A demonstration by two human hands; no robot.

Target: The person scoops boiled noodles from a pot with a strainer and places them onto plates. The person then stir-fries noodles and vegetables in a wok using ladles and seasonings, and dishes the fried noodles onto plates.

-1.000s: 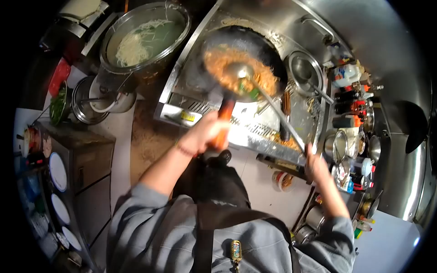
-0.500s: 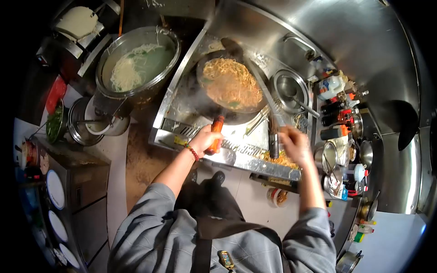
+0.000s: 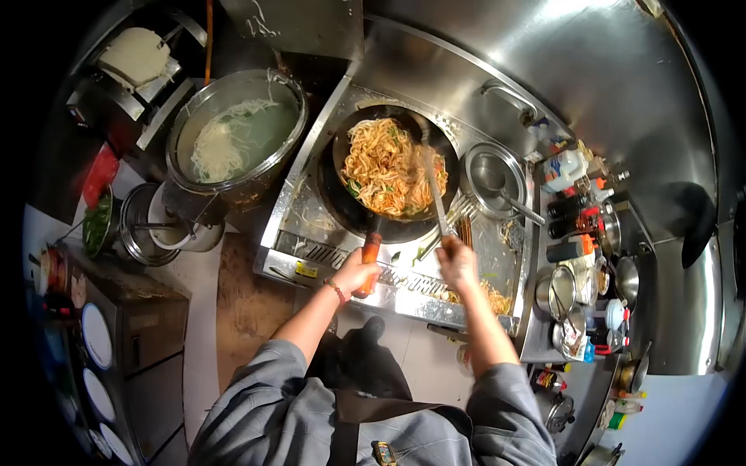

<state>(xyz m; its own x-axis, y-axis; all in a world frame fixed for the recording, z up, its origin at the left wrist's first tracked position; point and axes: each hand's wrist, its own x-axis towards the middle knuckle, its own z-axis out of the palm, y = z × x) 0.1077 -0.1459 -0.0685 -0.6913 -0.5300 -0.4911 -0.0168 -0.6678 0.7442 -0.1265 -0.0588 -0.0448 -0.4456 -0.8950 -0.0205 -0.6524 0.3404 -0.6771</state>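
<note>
My left hand is wrapped round the orange-brown wooden handle of a black wok. The wok sits over the burner and holds sauced noodles with bits of green. In my right hand is a long-handled wok spatula. Its shaft slants across the wok's right side, and its far end is blurred among the noodles. Just right of the wok, a metal bowl has a ladle resting in it.
A large pot of pale noodles in cloudy water stands to the left. Bottles and sauce containers crowd the right-hand shelf. Loose noodles lie near the stove's front right edge. White plates are at far left.
My right hand has moved left and slightly down, bringing the spatula's far end down into the noodles. The wok is more level, and the steam has thinned.
</note>
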